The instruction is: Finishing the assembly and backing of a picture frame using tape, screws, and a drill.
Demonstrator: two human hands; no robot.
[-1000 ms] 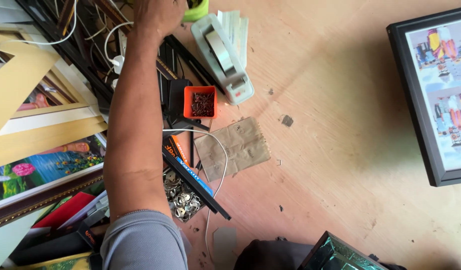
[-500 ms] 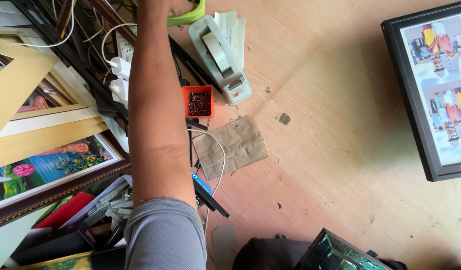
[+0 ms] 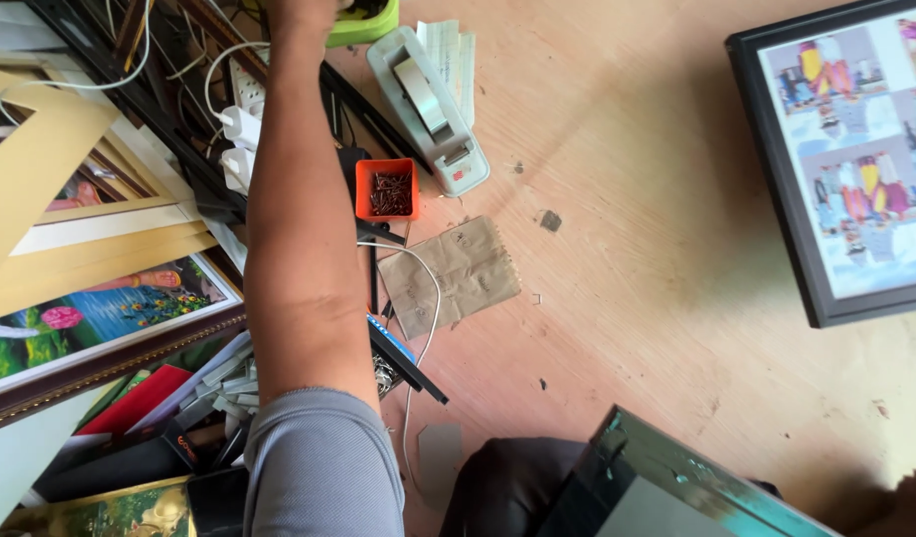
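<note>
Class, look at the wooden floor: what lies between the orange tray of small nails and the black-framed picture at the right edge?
In the head view, between the orange tray and the black-framed picture, the wooden floor is almost bare: only a small dark scrap lies there.

The left hand [image 3: 304,8] and the lime-green object [image 3: 363,22] it reaches are cut off by the top edge; its fingers are unseen. The framed picture [image 3: 845,159] runs past the right edge.

Soft, even daylight fills the view; the wooden floor [image 3: 676,298] right of the grip reads bright and warm. Shadows are faint and short beside the tape dispenser [image 3: 433,104]. The framed picture [image 3: 855,159] far right looks washed with mild glare. Focus holds sharp, with slight stretching toward the edges
</note>
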